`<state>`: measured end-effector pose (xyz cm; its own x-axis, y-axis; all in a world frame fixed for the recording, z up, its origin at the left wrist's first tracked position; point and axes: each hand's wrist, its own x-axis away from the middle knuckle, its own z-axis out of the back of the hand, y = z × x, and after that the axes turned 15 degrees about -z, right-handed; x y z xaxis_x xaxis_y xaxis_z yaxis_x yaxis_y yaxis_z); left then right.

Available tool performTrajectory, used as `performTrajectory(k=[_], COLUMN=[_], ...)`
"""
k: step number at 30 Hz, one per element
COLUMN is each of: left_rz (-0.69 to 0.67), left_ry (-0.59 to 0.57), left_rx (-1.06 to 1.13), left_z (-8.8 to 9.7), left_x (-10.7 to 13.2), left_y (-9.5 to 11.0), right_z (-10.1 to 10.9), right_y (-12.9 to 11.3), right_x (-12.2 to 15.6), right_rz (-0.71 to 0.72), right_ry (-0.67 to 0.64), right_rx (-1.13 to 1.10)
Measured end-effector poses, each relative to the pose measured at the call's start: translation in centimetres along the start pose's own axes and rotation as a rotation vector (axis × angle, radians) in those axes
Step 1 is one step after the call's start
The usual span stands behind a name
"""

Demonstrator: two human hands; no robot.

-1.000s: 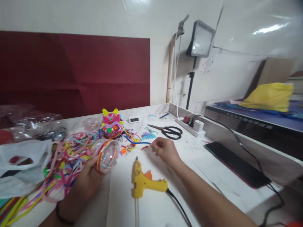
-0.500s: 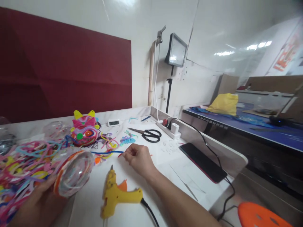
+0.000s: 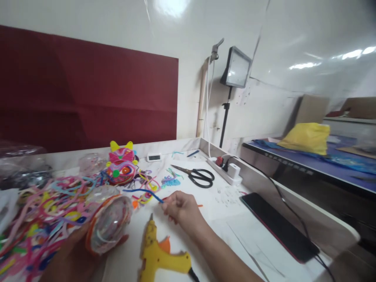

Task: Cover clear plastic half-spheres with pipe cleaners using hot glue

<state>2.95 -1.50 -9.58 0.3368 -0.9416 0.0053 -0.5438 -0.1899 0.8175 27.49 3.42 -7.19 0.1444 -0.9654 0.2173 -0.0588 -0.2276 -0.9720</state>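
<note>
In my left hand (image 3: 72, 250) is a clear plastic dome (image 3: 113, 225), tilted on its side, with an orange fuzzy strip around its edge. My right hand (image 3: 183, 209) pinches one end of a blue pipe cleaner (image 3: 142, 190), whose free end points left toward the dome. A yellow hot glue gun (image 3: 157, 256) lies between my hands, nozzle pointing away from me. Beyond my right hand are black-handled scissors (image 3: 201, 178). Behind the dome stands a colourful cat-eared figure (image 3: 122, 164) decorated with pipe cleaners.
A heap of coloured pipe cleaners (image 3: 55, 203) spreads over the left side. A small white digital display (image 3: 154, 157) stands at the back. To the right are a power strip (image 3: 225, 172), a black phone (image 3: 277, 225) with a cable, and the raised table edge (image 3: 293, 196). A lamp (image 3: 236, 66) stands behind.
The camera view has turned slightly, so everything sits further right and lower. The blue pipe cleaner now slopes down toward my right hand. Both hands keep their holds.
</note>
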Motion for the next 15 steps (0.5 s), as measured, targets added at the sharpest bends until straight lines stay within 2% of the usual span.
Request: performTrajectory(k=[2, 5, 11, 15], left_rz=[0.040, 0.073, 0.040, -0.034], left_ry=[0.018, -0.067, -0.147, -0.250], left_rx=[-0.007, 0.049, 0.029, -0.031], left_z=[-0.6, -0.9, -0.7, -0.6], left_x=[0.9, 1.6, 1.7, 1.8], left_y=[0.5, 0.8, 0.5, 0.4], right_z=[0.1, 0.3, 0.9, 1.1], right_y=[0.4, 0.9, 0.3, -0.3], right_x=[-0.2, -0.2, 0.6, 1.1], right_rz=[-0.006, 0.003, 0.041, 0.072], right_ry=[-0.007, -0.041, -0.108, -0.149], right_rx=[-0.016, -0.024, 0.000, 0.025])
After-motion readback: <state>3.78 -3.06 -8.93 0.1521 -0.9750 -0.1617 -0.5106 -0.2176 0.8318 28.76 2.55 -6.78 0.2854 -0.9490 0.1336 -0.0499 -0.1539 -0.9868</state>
